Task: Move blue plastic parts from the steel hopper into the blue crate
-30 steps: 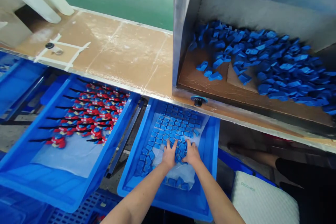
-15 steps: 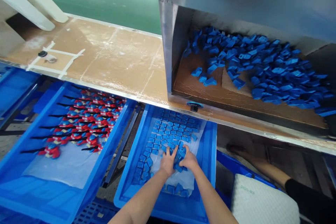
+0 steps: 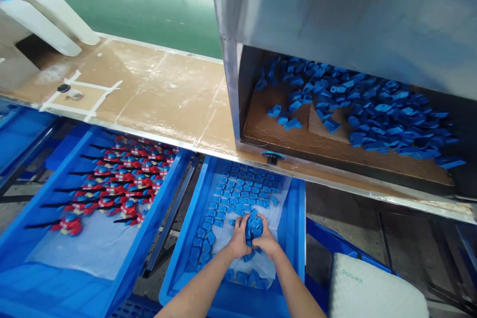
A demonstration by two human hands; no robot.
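Note:
Cupped between my two hands is a heap of small blue plastic pieces [image 3: 254, 224]. My left hand [image 3: 239, 238] curls round its left side, and my right hand [image 3: 267, 237] closes on it from the right. Both are over the blue tray [image 3: 175, 263], which is lined with a pale sheet [image 3: 283, 203]. More blue pieces [image 3: 244, 191] lie in rows at the tray's far end and down its left side. A few others [image 3: 248, 278] rest near its front, below my wrists. The undersides of my fingers are hidden.
A metal-walled booth [image 3: 228, 89] at the right holds a large pile of blue pieces [image 3: 376, 109]. In the left tray [image 3: 122, 278] lie red-and-blue figures [image 3: 122, 176] with black rods. A tan bench [image 3: 167, 94] runs behind; a white cushion [image 3: 376, 288] is at lower right.
My hands have closed in from both sides and gathered loose blue pieces into a heap between them. The other person's arm at the right has left the view. The camera has tilted slightly.

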